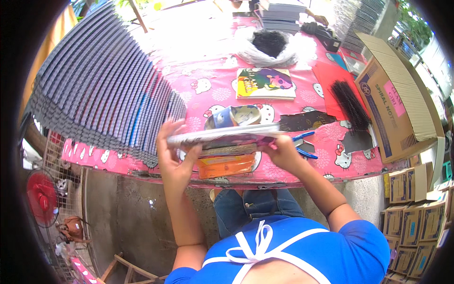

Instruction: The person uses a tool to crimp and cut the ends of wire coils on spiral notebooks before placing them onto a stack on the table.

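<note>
Both of my hands hold a thin notebook block (pixel 226 134) nearly edge-on above the table's near edge, with white page edges and a printed cover. My left hand (pixel 176 156) grips its left end, thumb below and fingers behind. At the right end, my right hand (pixel 283 154) pinches its lower corner. Behind the block sits a blue-and-beige round item (pixel 233 116), partly hidden. Below it lie a brownish strip (pixel 228 150) and an orange packet (pixel 226 165). Blue-handled pliers (pixel 306 146) rest just right of my right hand.
A tall bank of spiral-bound notebooks (pixel 109 90) fills the table's left. Farther back are a colourful-covered notebook (pixel 266 84) and a plastic bag (pixel 248 54) of black material. Black spiral coils (pixel 350 105) lie on a red sheet (pixel 326 78), beside a cardboard box (pixel 385 106).
</note>
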### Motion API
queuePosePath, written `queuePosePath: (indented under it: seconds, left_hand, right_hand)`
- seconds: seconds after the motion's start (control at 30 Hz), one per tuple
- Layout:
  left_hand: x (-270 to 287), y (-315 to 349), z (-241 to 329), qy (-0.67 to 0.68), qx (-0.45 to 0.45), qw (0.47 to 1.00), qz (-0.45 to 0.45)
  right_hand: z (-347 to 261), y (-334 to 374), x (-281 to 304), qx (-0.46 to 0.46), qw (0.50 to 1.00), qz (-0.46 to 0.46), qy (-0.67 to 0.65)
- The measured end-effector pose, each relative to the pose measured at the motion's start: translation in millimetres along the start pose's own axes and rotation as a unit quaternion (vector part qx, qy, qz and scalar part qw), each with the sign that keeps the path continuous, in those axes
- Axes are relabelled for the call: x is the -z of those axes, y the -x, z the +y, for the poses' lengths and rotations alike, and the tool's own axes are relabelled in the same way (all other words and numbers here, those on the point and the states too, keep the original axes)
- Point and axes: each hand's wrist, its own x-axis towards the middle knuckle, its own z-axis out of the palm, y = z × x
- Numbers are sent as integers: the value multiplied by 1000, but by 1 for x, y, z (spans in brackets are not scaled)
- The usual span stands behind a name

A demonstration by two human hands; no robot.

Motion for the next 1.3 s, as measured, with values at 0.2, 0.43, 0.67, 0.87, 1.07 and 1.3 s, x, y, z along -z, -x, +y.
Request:
queuePosePath:
  seconds: [0.2, 0.43, 0.67, 0.87, 1.07, 1.3]
  left_hand:
    - [-15, 35, -47, 155, 69, 977, 126]
    - [-22, 26, -4, -76, -72, 976, 189]
    - [-79, 24, 33, -382, -257, 884, 83]
    - [-95, 8, 32, -470, -190, 845, -168]
    - [-99, 3, 20, -298, -140, 939, -102]
    - [-100, 2, 23, -321, -154, 932, -67]
  right_hand:
    - [-1, 29, -26, 12, 998, 26, -64]
    - [59, -10, 121, -65, 974, 108, 187]
    - [125, -27, 180, 6, 872, -23, 488]
    - [131, -43, 205, 7, 969, 93, 229]
    - [106, -57, 227, -80, 988, 129, 2]
    - [-19, -20, 96, 138, 986, -3, 89]
